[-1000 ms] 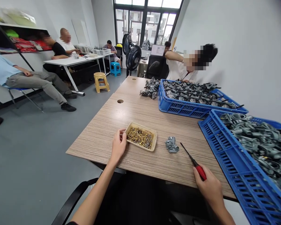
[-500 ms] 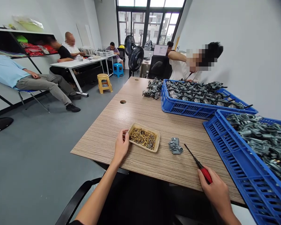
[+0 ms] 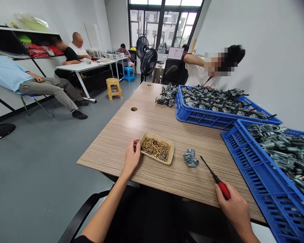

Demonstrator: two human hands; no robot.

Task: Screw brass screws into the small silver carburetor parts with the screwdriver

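My left hand (image 3: 132, 158) is closed around the left end of a shallow beige tray (image 3: 170, 156) that rests on the table. Many small brass-coloured pieces (image 3: 154, 148), like jets or screws, fill the tray. In my right hand (image 3: 233, 200) is a screwdriver (image 3: 223, 189) with a red and black handle. Its dark shaft points up and left across the tabletop. Between the tray and the screwdriver tip lies a grey cast metal part (image 3: 191, 158), like a carburetor body, touched by neither hand.
A blue crate (image 3: 245, 152) of metal castings stands at the right. Behind it another blue crate (image 3: 200, 116) holds assembled parts, with a pile of similar parts (image 3: 167, 94) beside it. Across the wood-grain table (image 3: 111, 138) a person in white (image 3: 196, 72) leans forward.
The view has shifted slightly. Both hands keep their holds, and the tray, metal part and screwdriver stay in place on the table.
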